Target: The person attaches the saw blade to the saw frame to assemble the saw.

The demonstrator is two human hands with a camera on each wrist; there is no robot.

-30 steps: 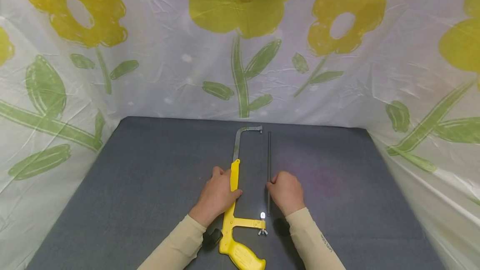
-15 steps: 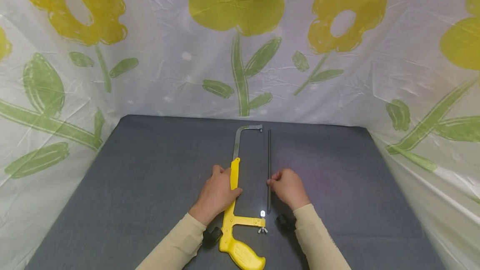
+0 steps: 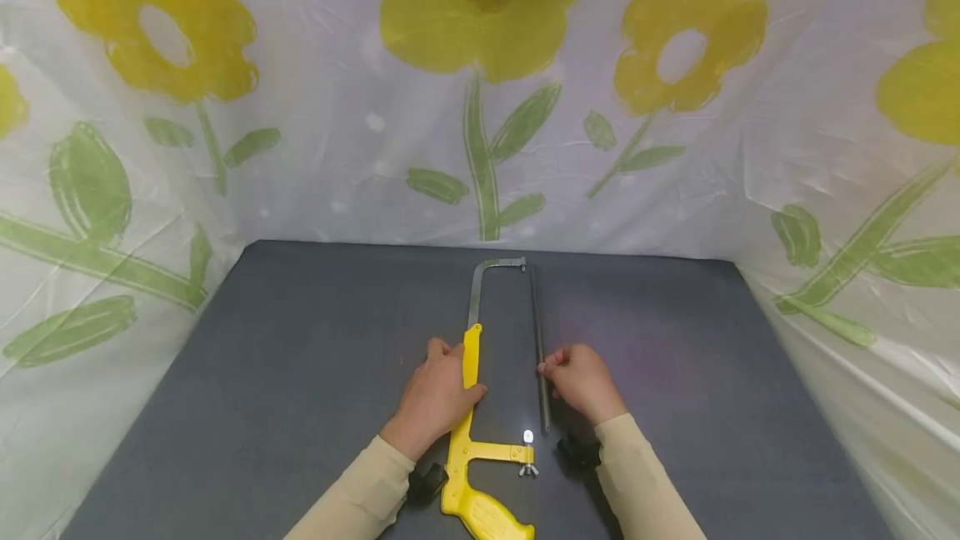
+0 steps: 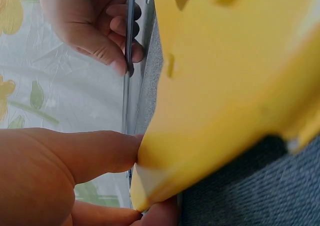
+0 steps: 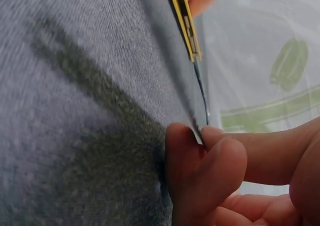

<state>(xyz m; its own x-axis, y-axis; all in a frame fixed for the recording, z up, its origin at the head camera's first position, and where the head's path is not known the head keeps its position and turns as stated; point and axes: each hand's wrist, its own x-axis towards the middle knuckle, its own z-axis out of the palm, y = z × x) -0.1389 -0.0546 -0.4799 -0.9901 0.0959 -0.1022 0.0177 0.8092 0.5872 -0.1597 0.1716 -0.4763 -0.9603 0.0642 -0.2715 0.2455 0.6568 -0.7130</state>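
A yellow hacksaw frame (image 3: pixel 459 444) with a grey metal front arm (image 3: pixel 476 290) lies along the middle of the dark table, its handle towards me. My left hand (image 3: pixel 431 398) grips the frame's yellow back; thumb and fingers sit on either side of it in the left wrist view. To the right of the frame is a thin dark hacksaw blade (image 3: pixel 537 323), apart from the frame and slightly slanted. My right hand (image 3: pixel 585 382) pinches this blade between thumb and fingertips, nearer its close end. A wing nut (image 3: pixel 528 470) sits on the frame's near yellow bracket.
The dark cloth-covered table (image 3: pixel 322 315) reaches back to a pale flowered curtain (image 3: pixel 330 132), which hangs behind and on both sides. Black wrist cameras, such as the one by my right sleeve (image 3: pixel 577 450), are close to the tabletop.
The blade has turned from nearly straight to a slight slant, its far end shifting left and its near end right. My right hand moved a little right. The left hand keeps its grip.
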